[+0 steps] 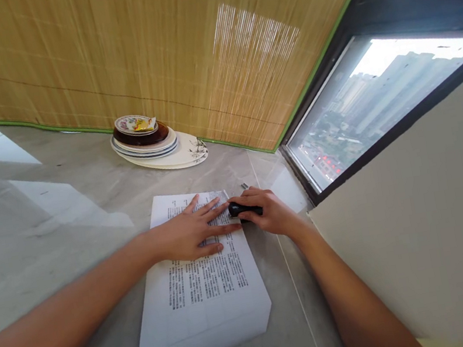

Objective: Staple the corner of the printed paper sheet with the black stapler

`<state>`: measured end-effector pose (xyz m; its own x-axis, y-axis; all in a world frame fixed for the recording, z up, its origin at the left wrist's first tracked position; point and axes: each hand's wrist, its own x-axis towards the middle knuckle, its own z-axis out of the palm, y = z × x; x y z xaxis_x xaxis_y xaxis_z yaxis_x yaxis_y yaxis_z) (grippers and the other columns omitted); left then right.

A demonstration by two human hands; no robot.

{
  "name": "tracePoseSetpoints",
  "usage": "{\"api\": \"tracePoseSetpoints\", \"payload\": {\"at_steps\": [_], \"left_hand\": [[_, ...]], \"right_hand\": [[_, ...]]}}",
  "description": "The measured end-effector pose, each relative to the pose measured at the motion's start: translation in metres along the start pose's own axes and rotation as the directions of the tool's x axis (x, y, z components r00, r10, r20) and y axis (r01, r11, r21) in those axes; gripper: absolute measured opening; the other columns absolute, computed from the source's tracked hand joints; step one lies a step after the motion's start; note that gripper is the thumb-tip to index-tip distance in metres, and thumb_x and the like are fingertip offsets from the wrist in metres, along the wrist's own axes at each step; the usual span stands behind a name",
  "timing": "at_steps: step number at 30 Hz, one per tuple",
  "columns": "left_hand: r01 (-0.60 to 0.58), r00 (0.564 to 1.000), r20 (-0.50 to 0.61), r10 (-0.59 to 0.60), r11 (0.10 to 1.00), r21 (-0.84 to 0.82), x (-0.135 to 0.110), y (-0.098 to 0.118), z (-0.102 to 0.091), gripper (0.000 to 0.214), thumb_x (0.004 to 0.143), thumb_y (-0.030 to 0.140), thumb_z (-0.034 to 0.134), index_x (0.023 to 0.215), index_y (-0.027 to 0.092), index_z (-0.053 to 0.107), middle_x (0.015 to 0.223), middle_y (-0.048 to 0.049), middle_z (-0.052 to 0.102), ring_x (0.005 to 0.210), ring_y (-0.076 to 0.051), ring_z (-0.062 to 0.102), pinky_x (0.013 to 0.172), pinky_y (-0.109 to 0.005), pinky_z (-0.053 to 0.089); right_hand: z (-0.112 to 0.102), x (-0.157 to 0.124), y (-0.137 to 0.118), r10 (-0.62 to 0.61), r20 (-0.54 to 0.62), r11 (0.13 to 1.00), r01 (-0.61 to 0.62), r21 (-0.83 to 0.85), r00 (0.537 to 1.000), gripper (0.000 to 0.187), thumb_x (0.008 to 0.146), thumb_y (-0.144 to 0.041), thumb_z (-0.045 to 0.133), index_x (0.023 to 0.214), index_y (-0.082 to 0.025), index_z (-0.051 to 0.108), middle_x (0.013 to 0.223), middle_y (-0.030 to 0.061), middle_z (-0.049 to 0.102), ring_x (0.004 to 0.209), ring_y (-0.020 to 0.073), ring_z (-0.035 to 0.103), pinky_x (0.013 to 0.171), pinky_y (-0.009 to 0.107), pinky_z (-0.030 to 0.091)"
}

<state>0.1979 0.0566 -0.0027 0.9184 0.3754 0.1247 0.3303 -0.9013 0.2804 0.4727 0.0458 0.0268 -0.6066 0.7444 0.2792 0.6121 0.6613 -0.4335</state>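
Printed sheets of paper (pixel 211 319) lie on the grey marbled countertop, their lines of text running sideways. My left hand (pixel 192 230) is spread flat on the upper part of the paper, fingers apart and pointing right. At the paper's right edge, my right hand (pixel 268 209) grips a black stapler (pixel 246 209), whose front end reaches over the sheet close to my left fingertips. Part of the stapler is covered by my fingers, so whether its jaws are pressed together is hidden. A small metallic piece (pixel 244 186) shows just beyond my right hand.
Behind the paper, a stack of plates (pixel 191 147) stands against a bamboo blind (pixel 105 52), with a small yellow packet (pixel 145 125) on top. To the right are a dark-framed window (pixel 337 114) and a white wall (pixel 435 222). The countertop (pixel 60 184) extends left.
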Motion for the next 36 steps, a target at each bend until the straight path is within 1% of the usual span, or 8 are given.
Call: {"api": "tracePoseSetpoints", "payload": {"at_steps": [4,9,16,20,24,29,32,36], "left_hand": [[0.000,1.000,-0.009,0.000,1.000,-0.022,0.000,0.000,0.001,0.057,0.102,0.051,0.049,0.158,0.048,0.034,0.173,-0.0050,0.016,0.157,-0.040,0.017,0.122,-0.073,0.007],[0.005,0.999,-0.035,-0.007,0.999,-0.035,0.000,0.001,0.000,0.055,0.101,0.050,0.053,0.155,0.048,0.041,0.172,-0.0026,0.020,0.157,-0.040,0.021,0.123,-0.070,0.009],[-0.011,0.999,-0.048,0.009,0.999,-0.033,0.000,-0.002,0.001,0.055,0.100,0.052,0.053,0.154,0.048,0.042,0.172,-0.0017,0.022,0.157,-0.039,0.022,0.124,-0.068,0.012],[-0.009,1.000,-0.027,0.008,0.999,-0.033,0.000,-0.002,0.001,0.055,0.101,0.052,0.052,0.155,0.047,0.041,0.173,-0.0016,0.018,0.157,-0.040,0.018,0.123,-0.069,0.010],[0.014,1.000,0.016,-0.014,0.999,-0.029,0.000,-0.001,0.000,0.056,0.102,0.052,0.049,0.156,0.046,0.039,0.173,-0.0025,0.015,0.159,-0.038,0.015,0.123,-0.070,0.005],[0.000,1.000,0.003,0.000,0.999,-0.048,0.000,0.000,-0.002,0.058,0.101,0.049,0.053,0.157,0.046,0.038,0.173,-0.0046,0.015,0.158,-0.040,0.017,0.122,-0.073,0.005],[-0.003,1.000,-0.007,0.003,0.999,-0.036,0.000,0.000,-0.003,0.060,0.101,0.047,0.055,0.157,0.048,0.035,0.173,-0.0044,0.013,0.157,-0.040,0.019,0.122,-0.072,0.007],[-0.015,1.000,-0.015,0.015,0.999,-0.028,-0.001,-0.001,-0.005,0.058,0.101,0.049,0.054,0.157,0.049,0.036,0.173,-0.0036,0.009,0.157,-0.040,0.020,0.123,-0.069,0.009]], "right_hand": [[0.000,0.001,-0.003,0.029,0.024,1.000,-0.029,-0.012,0.999,0.039,0.096,-0.020,0.065,0.133,-0.028,0.068,0.103,0.0059,0.073,0.099,0.0228,0.063,0.091,0.040,0.051],[0.000,0.001,-0.007,0.080,0.035,0.997,-0.079,-0.026,0.996,0.039,0.095,-0.020,0.065,0.132,-0.031,0.069,0.103,0.0049,0.072,0.102,0.0228,0.063,0.093,0.040,0.051],[-0.001,0.003,-0.016,0.133,0.064,0.989,-0.128,-0.080,0.989,0.043,0.093,-0.017,0.065,0.132,-0.037,0.069,0.107,0.0025,0.068,0.105,0.0209,0.062,0.090,0.034,0.048],[-0.002,0.005,-0.019,0.137,0.089,0.983,-0.124,-0.133,0.987,0.043,0.093,-0.014,0.065,0.130,-0.036,0.069,0.106,0.0020,0.067,0.105,0.0208,0.061,0.088,0.033,0.047],[-0.001,0.008,-0.023,0.144,0.111,0.972,-0.119,-0.203,0.983,0.039,0.090,-0.012,0.065,0.123,-0.033,0.072,0.103,0.0026,0.067,0.103,0.0217,0.060,0.088,0.034,0.045],[0.005,0.009,-0.028,0.144,0.110,0.951,-0.106,-0.292,0.983,0.040,0.086,-0.009,0.066,0.120,-0.031,0.072,0.100,0.0037,0.068,0.100,0.0230,0.059,0.087,0.035,0.045],[0.002,0.006,-0.024,0.117,0.091,0.963,-0.091,-0.252,0.989,0.040,0.090,-0.013,0.065,0.125,-0.031,0.070,0.101,0.0034,0.070,0.101,0.0229,0.060,0.088,0.035,0.047],[-0.014,-0.006,-0.005,0.087,0.013,0.989,-0.085,-0.118,0.996,0.040,0.093,-0.022,0.067,0.132,-0.031,0.067,0.111,0.0047,0.073,0.105,0.0229,0.065,0.093,0.036,0.049]]}}
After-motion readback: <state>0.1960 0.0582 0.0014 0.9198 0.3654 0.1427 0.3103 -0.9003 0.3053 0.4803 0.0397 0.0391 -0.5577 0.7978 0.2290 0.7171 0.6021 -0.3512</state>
